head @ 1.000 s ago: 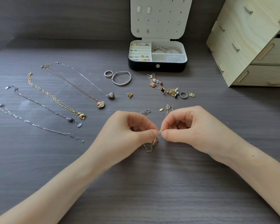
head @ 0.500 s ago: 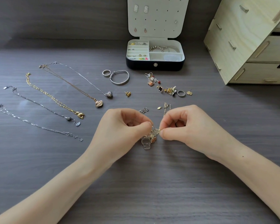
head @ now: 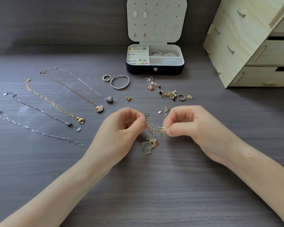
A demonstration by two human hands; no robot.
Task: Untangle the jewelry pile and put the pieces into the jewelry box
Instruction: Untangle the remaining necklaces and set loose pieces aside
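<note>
My left hand (head: pixel 121 131) and my right hand (head: pixel 195 128) each pinch an end of a tangled knot of thin chains (head: pixel 155 128) just above the table's middle. Clear and rose-gold pendants (head: pixel 149 145) hang from the tangle and touch the table. The black jewelry box (head: pixel 154 69) stands open at the back with rings, earrings and bracelets in its white compartments. Several untangled necklaces (head: pixel 56 104) lie stretched out in rows on the left.
A silver ring (head: pixel 106 78) and a bangle (head: pixel 120 82) lie in front of the box. Small earrings and charms (head: pixel 169 93) are scattered to the right of them, and a gold stud (head: pixel 128 98) lies apart. A wooden drawer unit (head: pixel 252 46) stands at the back right.
My hands have drawn slightly apart, stretching the chains between the fingertips. The pendants now hang lower and in plainer view.
</note>
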